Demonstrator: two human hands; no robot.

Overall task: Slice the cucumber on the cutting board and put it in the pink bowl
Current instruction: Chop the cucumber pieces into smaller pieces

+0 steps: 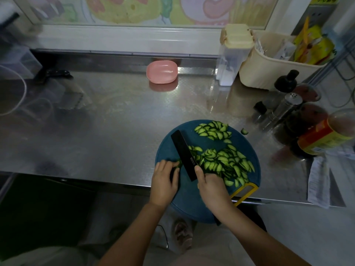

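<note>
Two forearms come up from the bottom of the view and meet over the cutting board [172, 143]. The left hand [164, 178] has its fingers curled down, pinching a short dark stub of cucumber [178, 164], and the right hand [210, 186] is wrapped round the handle of the black knife [184, 155] with a finger up against the heel of the blade. That blade stands right beside the left fingertips, and there is very little stub to hold, so a cut knuckle looks like the main danger if the stub rolls or the hand fails to back away. Most of the cucumber is already down, with a big heap of slices [228, 162] to the right of the blade and a smaller fan [213, 129] at the far edge. One stray slice [244, 131] has already escaped onto the steel counter [115, 121], so more could scatter when the pile gets scooped. The board hangs well over the counter's front edge, and a hard press near that side could tip it. The pink bowl [162, 72] sits empty against the back wall, well apart from the board, so carrying wet slices that far on a blade invites drops. Bottles [324, 135] crowd the right side, near enough for an elbow to knock.
</note>
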